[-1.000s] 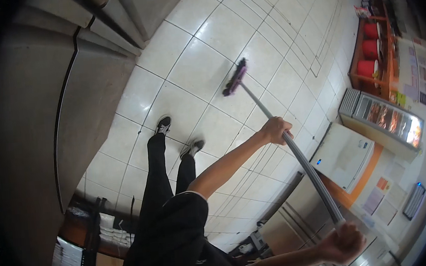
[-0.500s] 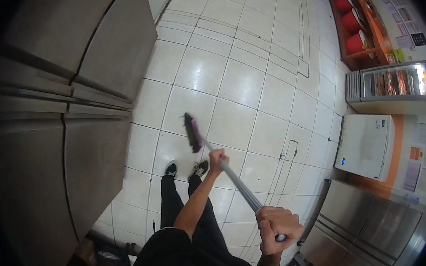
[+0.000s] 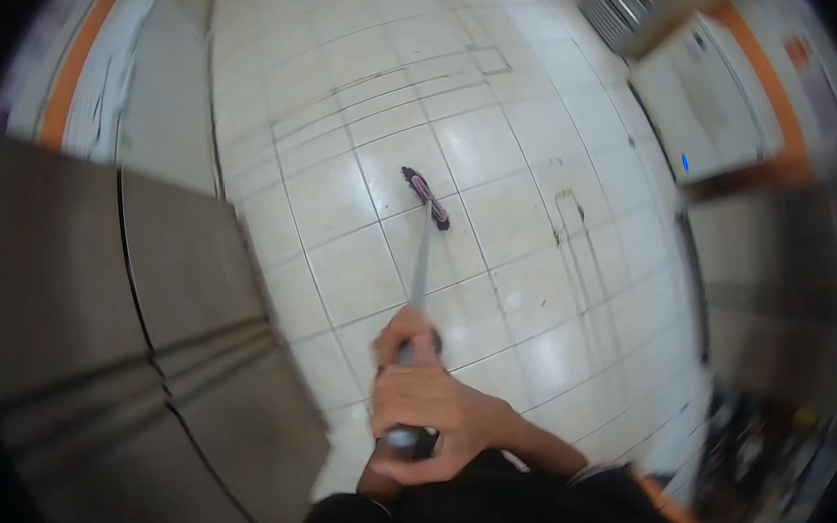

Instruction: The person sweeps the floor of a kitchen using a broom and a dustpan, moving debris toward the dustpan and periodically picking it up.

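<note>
A broom with a purple and black head (image 3: 425,197) rests on the white tiled floor (image 3: 528,282). Its grey handle (image 3: 420,266) runs straight back toward me. My left hand (image 3: 403,334) grips the handle lower down, partly hidden behind my right hand. My right hand (image 3: 438,419) is closed around the dark top end of the handle, close to my body, with its forearm coming in from the lower right. My dark clothing fills the bottom edge.
A long grey metal cabinet (image 3: 100,336) stands along the left. A white chest freezer (image 3: 711,101) stands at the upper right. Dark scuff lines (image 3: 573,220) mark the tiles. Blurred clutter (image 3: 776,430) lies at the lower right.
The view has swung round. The broom head now points straight ahead at the middle of the floor, and my two hands have come close together on the handle.
</note>
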`<state>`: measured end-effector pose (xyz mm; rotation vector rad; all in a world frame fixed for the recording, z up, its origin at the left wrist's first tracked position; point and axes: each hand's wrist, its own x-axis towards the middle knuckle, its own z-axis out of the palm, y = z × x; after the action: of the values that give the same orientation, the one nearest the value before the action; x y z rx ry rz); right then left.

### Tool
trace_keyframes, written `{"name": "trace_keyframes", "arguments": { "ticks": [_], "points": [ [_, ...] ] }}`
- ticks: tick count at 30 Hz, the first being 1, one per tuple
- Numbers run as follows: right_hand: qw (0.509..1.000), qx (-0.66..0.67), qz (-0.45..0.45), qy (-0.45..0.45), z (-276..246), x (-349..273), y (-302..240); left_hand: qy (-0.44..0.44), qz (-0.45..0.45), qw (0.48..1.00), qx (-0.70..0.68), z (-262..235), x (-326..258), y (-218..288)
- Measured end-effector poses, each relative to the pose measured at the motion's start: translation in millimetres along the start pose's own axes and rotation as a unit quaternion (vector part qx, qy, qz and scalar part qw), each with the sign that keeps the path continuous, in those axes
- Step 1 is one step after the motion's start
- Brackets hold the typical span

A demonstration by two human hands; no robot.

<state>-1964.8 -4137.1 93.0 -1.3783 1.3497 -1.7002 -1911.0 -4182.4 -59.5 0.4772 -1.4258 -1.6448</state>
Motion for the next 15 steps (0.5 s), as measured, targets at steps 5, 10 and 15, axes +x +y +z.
{"name": "trace_keyframes", "arguments": {
  "ticks": [5,10,15],
  "points": [
    [0.974,-0.157,0.061,0.150,-83,-41,18,-0.166,0.052,0.974,-0.144,24,70,166],
    [0.911,-0.253,0.092,0.314,-46,-139,145,-0.396,0.009,0.897,-0.197,62,50,177],
    [0.801,-0.331,0.277,0.415,-41,-269,184,-0.251,-0.162,0.950,-0.091,75,5,109]
  ]
}}
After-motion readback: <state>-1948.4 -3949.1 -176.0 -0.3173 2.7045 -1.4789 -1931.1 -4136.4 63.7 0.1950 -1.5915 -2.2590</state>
